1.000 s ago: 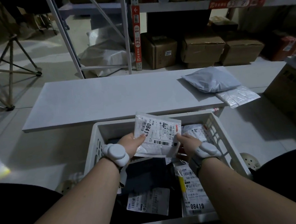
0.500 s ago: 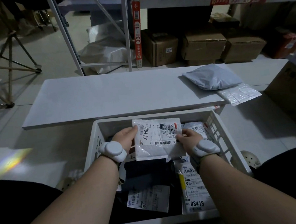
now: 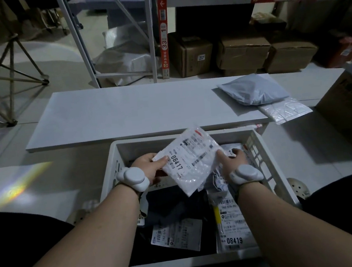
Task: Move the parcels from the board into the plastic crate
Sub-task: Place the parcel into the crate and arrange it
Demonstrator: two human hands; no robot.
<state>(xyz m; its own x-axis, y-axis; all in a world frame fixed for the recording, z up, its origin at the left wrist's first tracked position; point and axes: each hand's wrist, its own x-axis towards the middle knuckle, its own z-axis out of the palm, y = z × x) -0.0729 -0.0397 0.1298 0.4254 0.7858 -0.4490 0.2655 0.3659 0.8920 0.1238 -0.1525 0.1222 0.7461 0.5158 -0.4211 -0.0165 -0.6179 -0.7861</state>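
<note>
Since half a second ago, the white parcel marked 08417 (image 3: 191, 159) has turned from lying level to tilting, its top right corner now raised toward the board. It is held just above the centre of the frame, over the far end of the white plastic crate (image 3: 283, 189). The left hand (image 3: 149, 168) pinches its left edge, thumb on top and fingers curled beneath. The right hand (image 3: 232, 162) grips its right edge, fingers curled round it. Both wrists wear pale rounded bands. Inside the crate, lower centre, lie a dark parcel (image 3: 176, 215) with a white label and a white parcel marked 08419 (image 3: 234, 231). On the long white board (image 3: 125, 112) across the middle, at its right end, rest a grey mailer bag (image 3: 254, 90) and a clear plastic packet (image 3: 285, 109), which overhangs the edge. Cardboard boxes (image 3: 242, 51) stand under shelving at upper right.
</note>
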